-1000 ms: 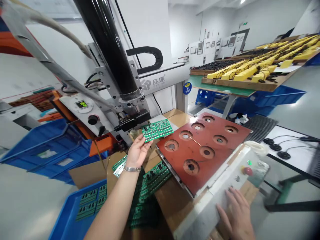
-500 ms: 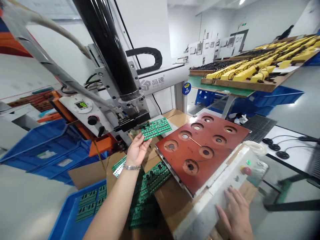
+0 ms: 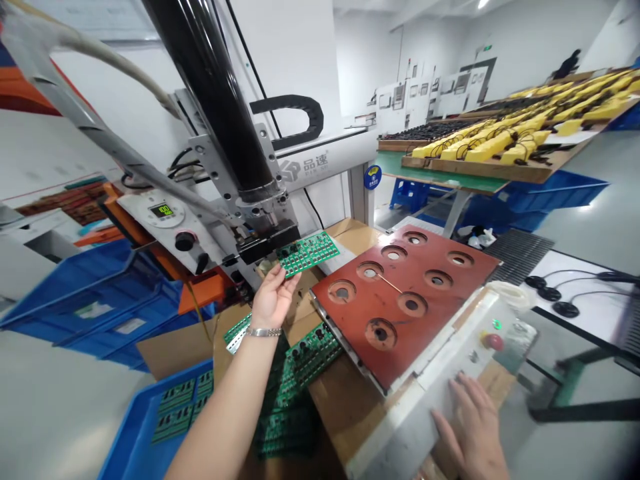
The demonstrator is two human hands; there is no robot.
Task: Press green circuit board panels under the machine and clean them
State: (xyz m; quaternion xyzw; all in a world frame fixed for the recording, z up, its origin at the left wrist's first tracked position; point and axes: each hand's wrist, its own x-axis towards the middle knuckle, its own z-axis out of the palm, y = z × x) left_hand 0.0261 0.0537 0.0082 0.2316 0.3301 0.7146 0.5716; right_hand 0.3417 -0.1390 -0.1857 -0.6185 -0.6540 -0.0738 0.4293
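A green circuit board (image 3: 313, 255) with rows of small parts is pinched at its near left corner by my left hand (image 3: 274, 293). It is held just below and to the right of the black machine head (image 3: 267, 243). My right hand (image 3: 473, 427) lies on the pale front panel of the machine (image 3: 435, 400), fingers stretched out and holding nothing. Between the hands sits a red-brown fixture plate (image 3: 365, 297) with several round recesses. More circuit boards (image 3: 313, 357) lie in a pile under my left forearm, partly hidden by it.
A red stop button (image 3: 494, 342) and a lit green button (image 3: 497, 325) are on the front panel. At lower left, a blue tray (image 3: 127, 427) holds boards. Blue bins (image 3: 90, 293) stand at left. Yellow parts (image 3: 480, 147) cover a table at back right.
My left hand has shifted very slightly left with the circuit board. My right hand stays in place on the panel.
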